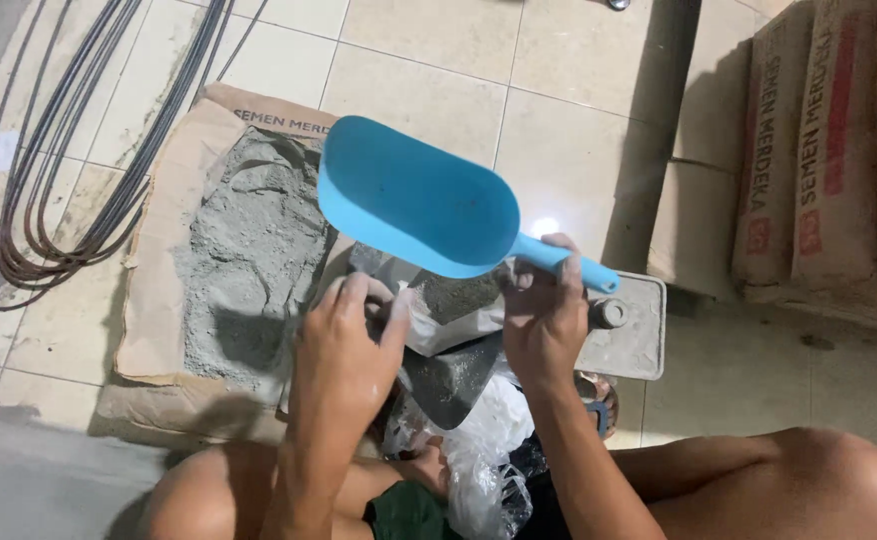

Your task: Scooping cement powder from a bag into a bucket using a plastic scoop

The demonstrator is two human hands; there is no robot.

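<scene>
Mid-scooping: the right hand (544, 315) grips the blue scoop (419, 200) raised above the open cement sack (249, 240), while the left hand (344, 350) clutches the clear plastic bag (459, 330), whose mouth likely needs holding wide.

pale tiled floor (429, 70), coiled cables (49, 180) left, stacked sacks (819, 150) right.

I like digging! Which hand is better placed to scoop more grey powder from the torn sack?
Probably the right hand: it already grips the blue scoop by its handle, raised beside the open cement sack. The left hand is busy holding the plastic bag open.
</scene>
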